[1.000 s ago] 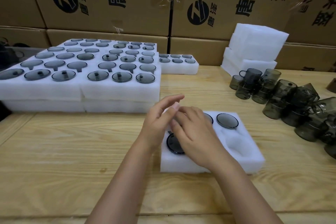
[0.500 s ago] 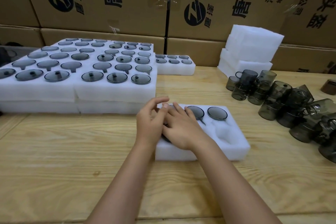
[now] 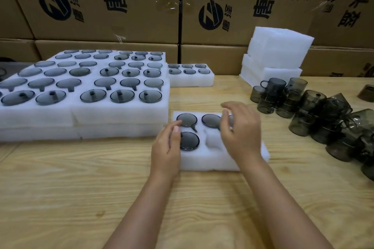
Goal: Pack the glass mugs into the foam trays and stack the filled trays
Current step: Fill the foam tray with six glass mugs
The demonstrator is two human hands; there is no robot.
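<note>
Head cam: L hand (image 3: 167,147) at foam tray (image 3: 212,160) edge, R hand (image 3: 240,130) over it, both loose, empty.

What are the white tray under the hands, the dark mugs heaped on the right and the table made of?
White tray: looks like soft foam, matte, fuzzy edges, cut pockets.
Dark mugs: smoky glass, possibly clear plastic; glossy, see-through.
Table: pale wood, visible grain and knots, dull finish.

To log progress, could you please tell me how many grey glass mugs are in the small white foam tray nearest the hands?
3 grey glass mugs in the white foam tray: one back-left, one back-middle, one front-left. The right hand may hide a fourth.
</note>
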